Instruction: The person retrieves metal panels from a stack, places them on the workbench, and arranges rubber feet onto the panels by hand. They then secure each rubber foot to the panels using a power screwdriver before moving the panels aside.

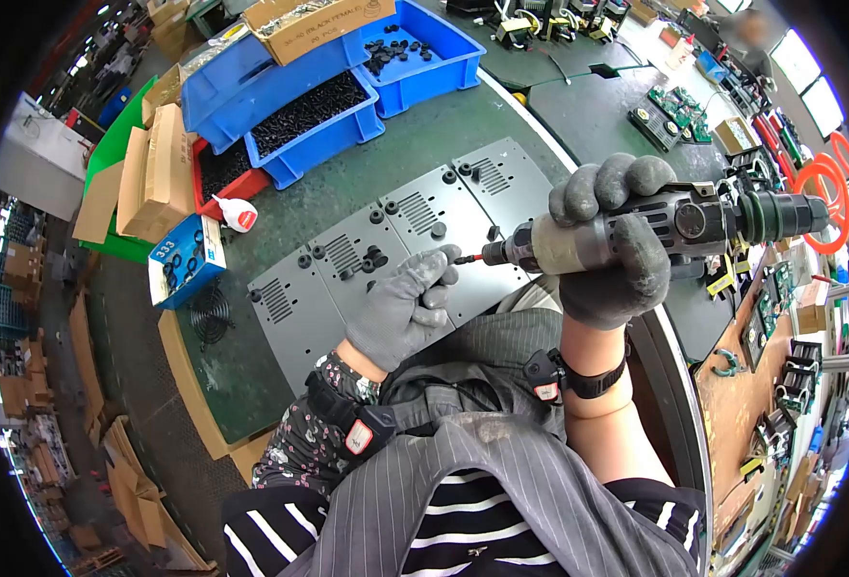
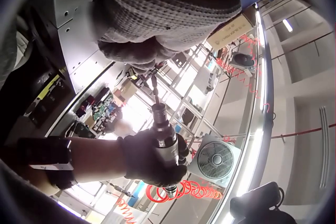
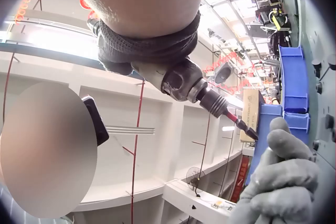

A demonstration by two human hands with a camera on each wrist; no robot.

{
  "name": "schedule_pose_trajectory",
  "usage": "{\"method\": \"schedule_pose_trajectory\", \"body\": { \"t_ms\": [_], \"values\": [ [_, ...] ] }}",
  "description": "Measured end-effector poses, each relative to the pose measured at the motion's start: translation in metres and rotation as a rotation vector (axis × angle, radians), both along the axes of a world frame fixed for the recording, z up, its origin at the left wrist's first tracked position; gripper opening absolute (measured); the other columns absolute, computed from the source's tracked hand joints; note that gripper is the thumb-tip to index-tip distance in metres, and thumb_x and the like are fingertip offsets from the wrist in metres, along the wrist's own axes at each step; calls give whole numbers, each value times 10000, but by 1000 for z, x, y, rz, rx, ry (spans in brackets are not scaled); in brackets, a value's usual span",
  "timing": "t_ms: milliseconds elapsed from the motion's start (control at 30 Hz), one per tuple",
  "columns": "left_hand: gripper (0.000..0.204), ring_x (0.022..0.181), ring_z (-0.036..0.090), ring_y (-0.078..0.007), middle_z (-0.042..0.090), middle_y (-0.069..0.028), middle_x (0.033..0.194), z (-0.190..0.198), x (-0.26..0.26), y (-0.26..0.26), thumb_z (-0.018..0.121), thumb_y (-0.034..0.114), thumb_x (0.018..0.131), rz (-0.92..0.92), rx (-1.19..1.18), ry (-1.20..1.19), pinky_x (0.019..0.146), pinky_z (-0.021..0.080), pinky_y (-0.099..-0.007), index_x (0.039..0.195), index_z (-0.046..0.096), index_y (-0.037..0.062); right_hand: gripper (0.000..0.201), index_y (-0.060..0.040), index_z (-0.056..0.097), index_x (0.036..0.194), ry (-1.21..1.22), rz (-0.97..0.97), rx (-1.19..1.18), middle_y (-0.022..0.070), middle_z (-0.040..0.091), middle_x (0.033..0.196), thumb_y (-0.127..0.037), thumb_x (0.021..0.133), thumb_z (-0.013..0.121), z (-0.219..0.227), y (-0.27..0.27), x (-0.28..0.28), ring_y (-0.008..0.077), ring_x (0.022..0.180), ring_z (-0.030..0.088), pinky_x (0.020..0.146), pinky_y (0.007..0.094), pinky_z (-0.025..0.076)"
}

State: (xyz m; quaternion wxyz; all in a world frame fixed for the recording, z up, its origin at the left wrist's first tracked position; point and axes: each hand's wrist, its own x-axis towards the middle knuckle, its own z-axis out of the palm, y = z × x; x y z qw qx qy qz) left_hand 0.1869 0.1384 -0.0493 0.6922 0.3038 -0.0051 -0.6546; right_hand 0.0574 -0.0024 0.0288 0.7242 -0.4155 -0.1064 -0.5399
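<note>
My right hand [image 1: 617, 231], in a grey glove, grips a power screwdriver [image 1: 679, 219] by its body, held level above the panels. Its bit [image 1: 469, 259], with a red collar, points at my left hand [image 1: 405, 308]. The left hand, gloved too, has curled fingers with the fingertips right at the bit's dark tip; I cannot tell what they hold. In the right wrist view the bit [image 3: 241, 124] ends close beside the left thumb and forefinger. Below lie grey slotted metal panels [image 1: 342, 245] in a row, several black round feet [image 1: 391, 207] on them.
Blue bins [image 1: 376, 101] of small black parts stand behind the panels, with a red bin [image 1: 241, 188] and a cardboard box [image 1: 160, 173] at their left. A small 333 box [image 1: 215, 245] holds black rings. A white bottle [image 1: 239, 213] lies nearby. Circuit boards [image 1: 679, 111] sit on the bench at right.
</note>
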Motion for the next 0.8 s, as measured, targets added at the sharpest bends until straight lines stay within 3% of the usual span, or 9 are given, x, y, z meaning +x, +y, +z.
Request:
{"method": "schedule_pose_trajectory", "body": {
  "t_ms": [67, 167, 500, 600, 667, 700, 733, 767, 800],
  "values": [
    [277, 584, 391, -47, 507, -23, 818, -3, 3, 2, 519, 233, 928, -34, -66, 77, 424, 318, -137, 1053, 537, -14, 366, -92, 445, 1042, 54, -45, -11, 48, 425, 868, -128, 710, 595, 4, 7, 2, 183, 753, 447, 655, 314, 392],
    [292, 557, 372, -39, 508, -12, 773, 7, -2, -1, 529, 274, 922, -35, 29, 19, 410, 303, -137, 999, 543, -7, 358, -90, 443, 1032, 39, -48, 1, 49, 424, 864, -127, 711, 597, 3, 7, 4, 185, 746, 450, 651, 317, 395],
    [294, 551, 372, -31, 511, 17, 730, 7, -6, -15, 517, 274, 931, -124, 16, 42, 401, 289, -144, 995, 542, -12, 346, -101, 405, 975, 48, -74, 12, 43, 400, 843, -119, 701, 616, -4, -2, -7, 176, 721, 443, 632, 318, 388],
    [279, 550, 375, -28, 500, 22, 712, 15, -10, -21, 503, 259, 939, -112, 114, -108, 390, 283, -148, 1001, 547, -10, 349, -101, 404, 978, 37, -96, 57, 37, 398, 842, -133, 710, 624, -8, -9, -11, 167, 718, 433, 634, 311, 381],
    [292, 564, 406, -30, 554, -2, 768, 21, -8, -24, 492, 240, 943, -187, 177, -384, 435, 333, -152, 1045, 562, -25, 351, -98, 409, 1009, 31, -123, 138, 31, 395, 844, -154, 737, 624, -10, -16, -14, 156, 730, 418, 645, 302, 370],
    [292, 564, 406, -30, 554, -2, 768, 6, 2, -32, 492, 240, 943, -196, 182, -392, 435, 333, -152, 1045, 562, -25, 339, -88, 426, 1038, -3, -120, 165, 34, 409, 852, -137, 755, 605, -14, -22, -16, 160, 756, 424, 672, 305, 375],
    [311, 601, 456, -48, 584, -14, 824, -21, 20, -45, 504, 251, 935, -224, 87, -689, 496, 382, -173, 1062, 572, -25, 331, -83, 435, 1045, -29, -129, 197, 37, 419, 857, -128, 759, 598, -17, -30, -17, 163, 767, 429, 688, 308, 378],
    [332, 638, 506, -67, 613, -25, 880, -14, 25, -59, 516, 262, 926, -247, -17, -985, 558, 431, -195, 1078, 583, -26, 325, -78, 444, 1051, -56, -136, 226, 39, 430, 861, -119, 764, 591, -21, -39, -18, 165, 779, 435, 705, 311, 382],
    [338, 769, 590, -132, 643, -59, 994, -3, 27, -61, 561, 276, 884, -234, 16, -1263, 706, 470, -261, 1096, 604, 18, 312, -90, 482, 1055, -55, -152, 244, 46, 502, 863, -107, 769, 605, -27, -51, -22, 190, 797, 526, 740, 356, 449]
  ]
}}
